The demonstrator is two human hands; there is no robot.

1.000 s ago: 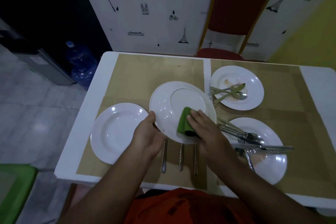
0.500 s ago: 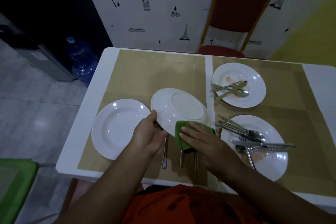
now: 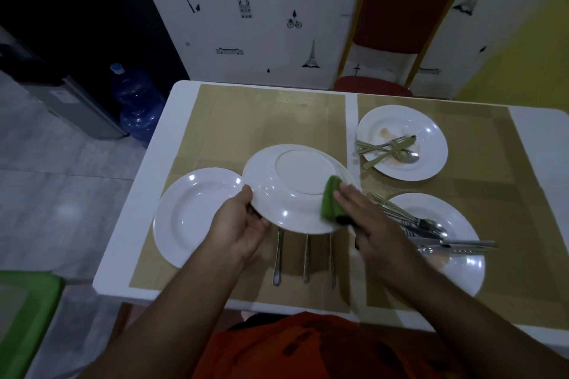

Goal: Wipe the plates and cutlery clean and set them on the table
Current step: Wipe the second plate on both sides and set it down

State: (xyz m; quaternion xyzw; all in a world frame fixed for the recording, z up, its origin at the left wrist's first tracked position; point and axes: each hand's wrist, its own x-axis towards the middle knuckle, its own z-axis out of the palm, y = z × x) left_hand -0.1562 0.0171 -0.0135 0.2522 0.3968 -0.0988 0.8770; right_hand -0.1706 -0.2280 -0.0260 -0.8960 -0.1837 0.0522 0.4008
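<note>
1. We see the left hand (image 3: 243, 224) grasping the left rim of an upturned plate (image 3: 286, 191), thumb on top and fingers curled underneath.
2. The upturned plate shows its underside and foot ring to us. It is tilted and held above the table (image 3: 144, 194), over the middle of the near edge.
3. The right hand (image 3: 369, 224) lies with fairly straight fingers on a folded green cloth (image 3: 331, 203), pressing it against the plate's right rim. The thumb is hidden from us.
4. Below the held plate, three cutlery handles (image 3: 306, 258) lie side by side on a tan placemat (image 3: 261, 120), pointing at the near edge. Their upper ends are hidden by the plate.
5. Towards the left edge lies a bare white plate (image 3: 191, 215), right side up. In our view its right rim meets the held plate; whether they touch we cannot tell.
6. Towards the far right sits a stained plate (image 3: 428, 132) carrying crossed forks and a spoon (image 3: 391, 149).
7. By the near edge on the right stands another smeared plate (image 3: 462, 271), with a heap of cutlery (image 3: 431, 234) across it, partly behind the right hand.
8. Beyond the far edge stands a red chair (image 3: 406, 9) against a patterned wall. A blue water bottle (image 3: 138, 104) is on the floor past the far left corner.
</note>
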